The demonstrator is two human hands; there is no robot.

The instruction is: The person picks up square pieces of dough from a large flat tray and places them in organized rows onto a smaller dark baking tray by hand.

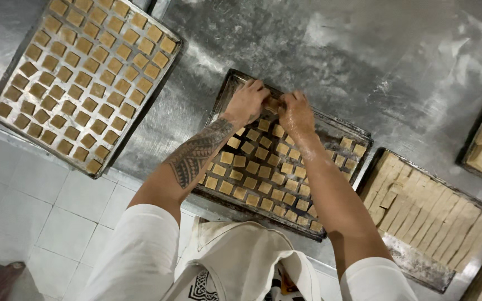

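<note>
Tan dough squares [263, 170] half fill my middle tray [358, 134]; left hand [245, 102] and right hand [295, 113] pinch pieces at its far edge, so I reckon spacing matters next.

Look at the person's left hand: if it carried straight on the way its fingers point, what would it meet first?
Probably the far rim of the middle baking tray, just beyond the left hand; past that lies bare steel table.

Both hands meet at the far edge of the middle tray [358, 134] on the steel bench [364, 56]: the left hand [246, 103] and right hand [295, 114] pinch small square dough pieces [263, 167] there. A full tray [169, 61] lies near the bench's left corner; a tray of dough strips [408, 262] sits at the right.
</note>
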